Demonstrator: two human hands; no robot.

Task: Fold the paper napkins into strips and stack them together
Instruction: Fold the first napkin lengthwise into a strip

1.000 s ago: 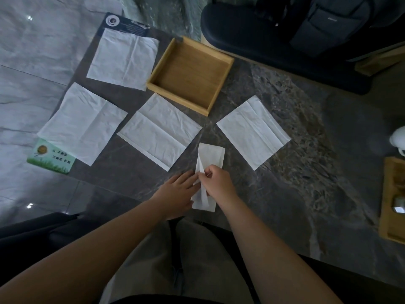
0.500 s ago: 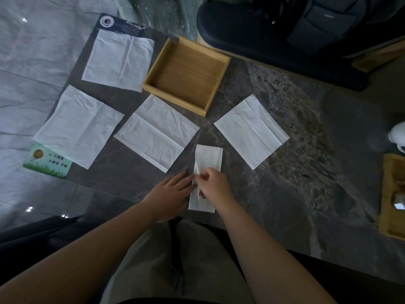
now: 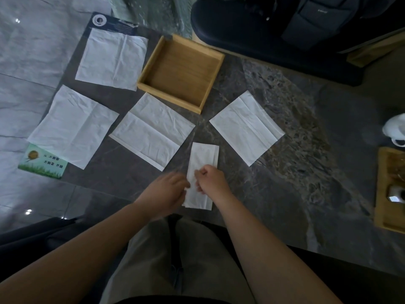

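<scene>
A white napkin folded into a narrow strip (image 3: 203, 159) lies on the dark marble table near its front edge. My right hand (image 3: 211, 179) rests on the strip's middle, fingers curled and pinching its left edge. My left hand (image 3: 166, 190) is blurred, just left of the strip, fingertips at its lower left edge. Several unfolded white napkins lie flat: one right of the strip (image 3: 246, 127), one left of it (image 3: 153, 130), one at the far left (image 3: 73, 126), one at the back left (image 3: 112, 59).
An empty square wooden tray (image 3: 215, 84) stands behind the napkins. A green card (image 3: 42, 164) and a dark card (image 3: 114, 24) poke out from under napkins at left. A wooden board (image 3: 389, 189) and white object (image 3: 395, 130) sit at right; dark bags behind.
The raised flap of the strip has been pressed down flat. My right hand stayed on the strip; my left hand has slid slightly and is now in motion.
</scene>
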